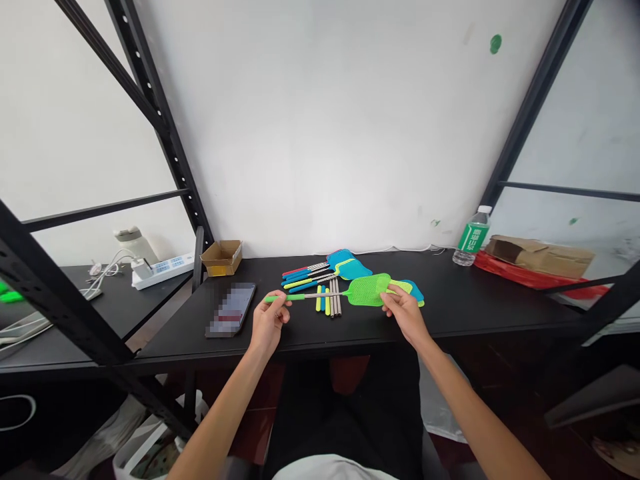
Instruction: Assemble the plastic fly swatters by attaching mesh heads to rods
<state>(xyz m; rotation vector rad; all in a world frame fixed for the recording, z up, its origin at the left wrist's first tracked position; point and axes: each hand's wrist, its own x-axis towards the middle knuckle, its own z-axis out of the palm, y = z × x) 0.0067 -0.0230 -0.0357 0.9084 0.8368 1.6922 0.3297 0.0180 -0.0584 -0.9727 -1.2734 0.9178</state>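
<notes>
Watching remotely, I have the left hand [271,316] gripping the handle [290,297] of a green fly swatter [365,291], the right hand [404,311] pinching its wide end, above metal tubes [335,305] on the black table [470,293].

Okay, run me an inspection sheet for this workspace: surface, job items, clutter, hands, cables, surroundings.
Surface: black table; no spill seen.
Job items: green fly swatter in hand; stacked swatters behind; short grips and metal tubes lying side by side.
Clutter: phone and small open box at left; bottle at right.
Hands: left hand pinches the swatter's handle; right hand holds its head.
Cables: white cables beside a power strip, far left.
Surroundings: black metal frame; white wall with green marks.
</notes>
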